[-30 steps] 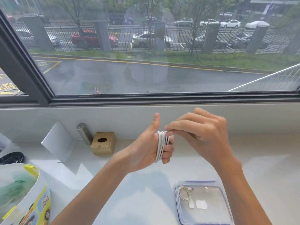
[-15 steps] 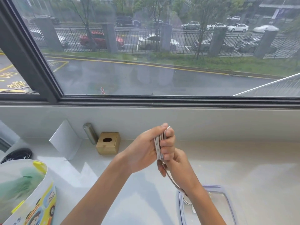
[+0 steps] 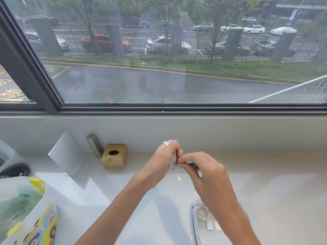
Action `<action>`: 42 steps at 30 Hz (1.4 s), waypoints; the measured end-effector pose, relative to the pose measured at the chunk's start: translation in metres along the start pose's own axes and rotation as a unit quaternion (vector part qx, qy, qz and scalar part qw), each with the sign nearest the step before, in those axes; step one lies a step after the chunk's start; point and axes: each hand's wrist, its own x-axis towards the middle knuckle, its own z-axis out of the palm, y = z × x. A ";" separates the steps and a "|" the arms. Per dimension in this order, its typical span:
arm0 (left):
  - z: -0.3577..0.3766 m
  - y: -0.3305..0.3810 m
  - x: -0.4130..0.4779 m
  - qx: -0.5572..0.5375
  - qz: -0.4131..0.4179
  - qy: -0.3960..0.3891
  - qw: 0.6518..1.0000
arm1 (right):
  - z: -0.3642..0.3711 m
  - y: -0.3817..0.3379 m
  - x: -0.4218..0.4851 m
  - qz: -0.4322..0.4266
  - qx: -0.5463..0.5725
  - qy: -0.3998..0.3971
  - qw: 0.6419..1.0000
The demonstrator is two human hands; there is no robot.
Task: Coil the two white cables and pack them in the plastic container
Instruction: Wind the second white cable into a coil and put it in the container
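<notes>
A coiled white cable [image 3: 172, 159] is wound round the fingers of my left hand [image 3: 161, 160], which grips it above the white counter. My right hand [image 3: 200, 171] is right beside it, its fingertips pinching the cable's loose end against the coil. A clear plastic container [image 3: 195, 227] lies at the bottom right, partly hidden by my right forearm. Inside it lies a second coiled white cable [image 3: 201, 212].
A small wooden box with a hole [image 3: 115, 155] and a metal cylinder [image 3: 94, 145] stand against the back wall. A white folded card [image 3: 66, 153] leans at the left. A printed bag [image 3: 24, 211] fills the bottom left corner, with a black object [image 3: 15, 170] behind it.
My right hand rose from below the left hand to its right side, level with the coil. The view shifted slightly.
</notes>
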 end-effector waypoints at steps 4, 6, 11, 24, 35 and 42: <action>0.014 0.001 -0.011 -0.007 -0.046 -0.085 0.995 | -0.006 0.006 0.010 -0.058 0.001 0.038 0.998; 0.015 0.003 -0.016 -0.052 -0.082 -0.116 0.989 | -0.009 0.006 0.013 -0.009 0.054 0.039 0.998; 0.012 0.011 -0.025 -0.098 -0.088 -0.185 0.974 | -0.014 0.006 0.018 0.208 0.316 -0.103 0.920; 0.013 0.001 -0.023 -0.091 -0.041 -0.160 0.982 | -0.007 -0.002 0.023 0.364 0.528 -0.252 0.725; 0.005 0.009 -0.027 0.113 0.049 -0.219 0.968 | -0.030 0.012 0.021 0.289 0.527 -0.230 0.766; 0.003 0.014 -0.019 0.090 0.069 -0.193 0.975 | -0.022 0.011 0.013 0.270 0.553 -0.189 0.765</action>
